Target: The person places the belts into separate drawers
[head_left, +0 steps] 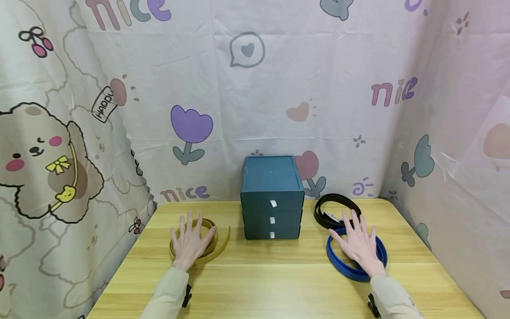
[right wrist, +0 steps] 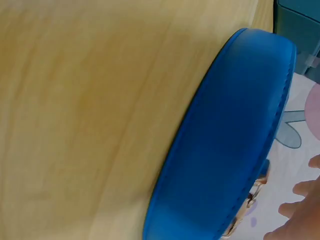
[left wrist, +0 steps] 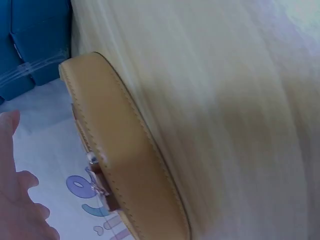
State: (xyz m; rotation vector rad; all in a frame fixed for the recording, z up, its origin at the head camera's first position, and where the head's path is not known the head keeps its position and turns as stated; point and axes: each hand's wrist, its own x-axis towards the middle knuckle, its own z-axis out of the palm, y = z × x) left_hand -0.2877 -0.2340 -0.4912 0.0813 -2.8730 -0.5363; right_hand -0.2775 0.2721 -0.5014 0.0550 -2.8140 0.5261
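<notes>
left hand (head_left: 189, 244) spread over tan belt (left wrist: 120, 145), right hand (head_left: 360, 245) spread over blue belt (right wrist: 227, 135), looks pre-grab tbh, next probably needs fingers curling

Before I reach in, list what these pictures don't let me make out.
Head: contents of the drawer unit, behind its fronts.
Head: part of the tan belt, behind the left hand.
Head: the pale piece in the black belt, too small.
Right wrist: part of the blue belt, cut by the bottom edge.
</notes>
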